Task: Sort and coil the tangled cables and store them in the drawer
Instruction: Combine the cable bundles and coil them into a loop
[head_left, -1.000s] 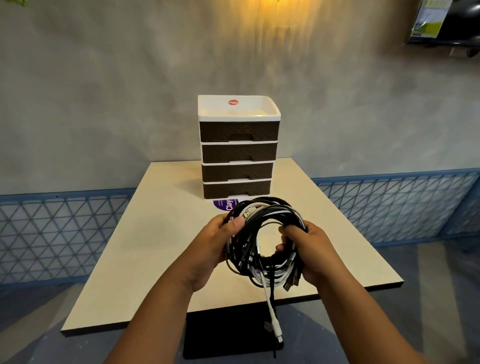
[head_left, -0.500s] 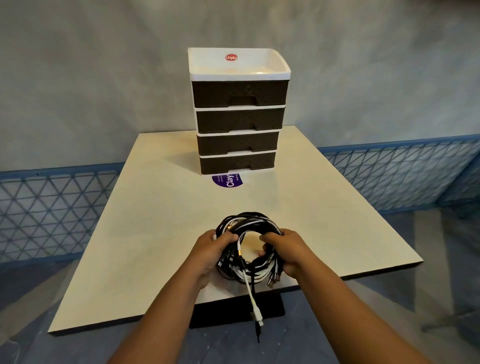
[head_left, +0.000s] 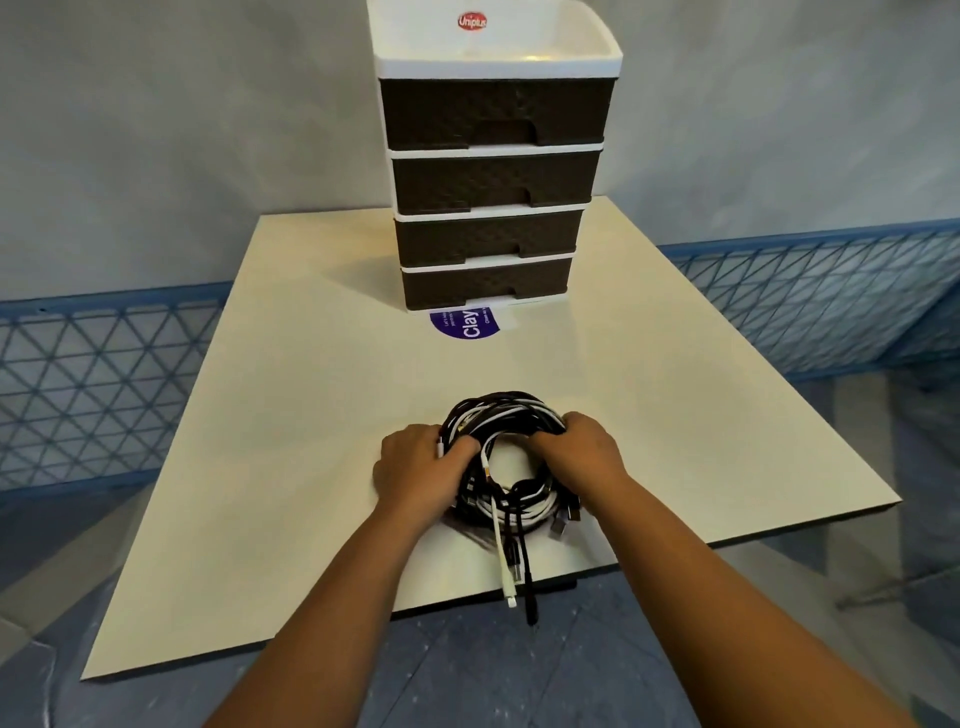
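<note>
We hold the ring-shaped bundle of tangled black and white cables (head_left: 506, 467) from both sides: our left hand (head_left: 415, 470) has its thumb hooked over the bundle's left arc with the fingers curled round the outside, and our right hand (head_left: 582, 452) clamps the upper right arc, fingers wrapped over the strands and thumb reaching into the open middle. The bundle rests on the pale cream rectangular tabletop (head_left: 291, 415), near its front edge, and well apart from the drawers. Several loose ends trail from the bundle's near side toward us: a white cable end with a small plug (head_left: 505, 571) and a black cable end (head_left: 527, 582) run past the table's front edge, and a couple of dark metal-tipped connectors (head_left: 566, 519) lie on the surface just to the right of the coil.

At the far side of the table stands a white plastic drawer unit with four dark brown woven-pattern drawers (head_left: 493, 171), all of them pushed in. Its white top forms a shallow tray carrying a small red oval sticker (head_left: 472, 21). Just in front of its base, a round purple label reading "Clay" (head_left: 467, 325) lies flat on the tabletop, partly tucked under the unit.

Behind the table we see a plain grey wall (head_left: 182, 130) and a blue lattice-patterned band (head_left: 98, 384) running low along it.
</note>
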